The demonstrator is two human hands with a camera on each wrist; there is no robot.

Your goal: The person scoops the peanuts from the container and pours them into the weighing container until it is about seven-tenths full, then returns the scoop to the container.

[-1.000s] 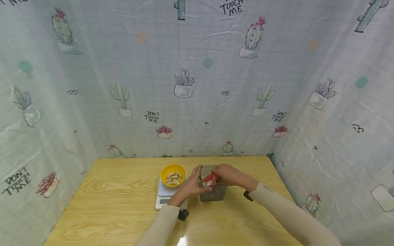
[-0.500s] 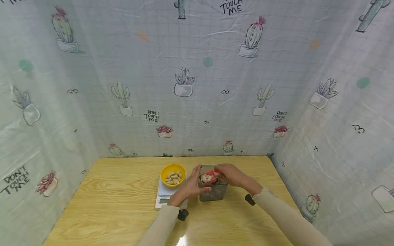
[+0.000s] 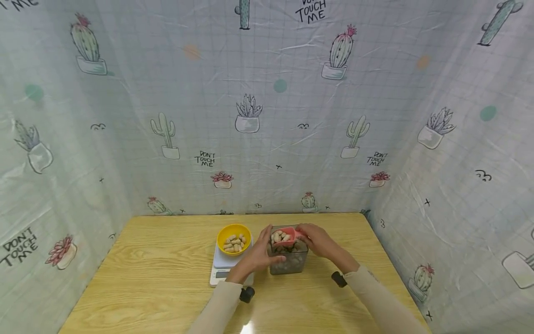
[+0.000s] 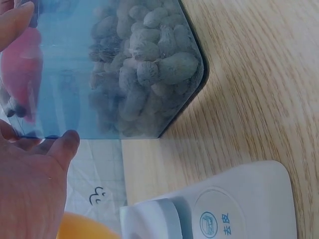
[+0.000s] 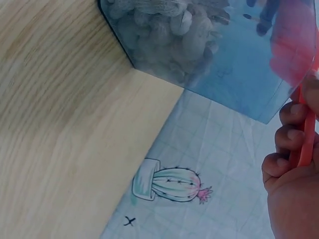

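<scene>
Scoop, change: Over the last second the red scoop (image 3: pixel 288 235) goes from a steep dip among the peanuts to a nearly level pose, higher up, with a load of nuts (image 3: pixel 280 236) in it.
Meaning: The filling stroke appears complete, judging by the loaded scoop; its contents remain within the container's outline.
Container: The translucent box (image 3: pixel 288 265) stands upright on the wooden table (image 3: pixel 162 264); through its wall, the left wrist view shows heaped peanuts (image 4: pixel 144 55) low down and the scoop near the rim, with a gap between.
Right hand: The right hand (image 3: pixel 318 240) has its fingers curled round the scoop's handle (image 5: pixel 308 139), at the container's right side.
Left hand: The left hand (image 3: pixel 262 253) grips the container's left side, fingers over the rim and thumb along the near edge; its place is essentially unchanged.
Scoop, position: Its load lies between the two hands, inside the box's upper part; the hands are apart from one another.
Yellow bowl: The bowl (image 3: pixel 233 229), holding some peanuts, sits on the white kitchen scale (image 3: pixel 221 262), beyond the left hand and to its left; the display reading is illegible.
</scene>
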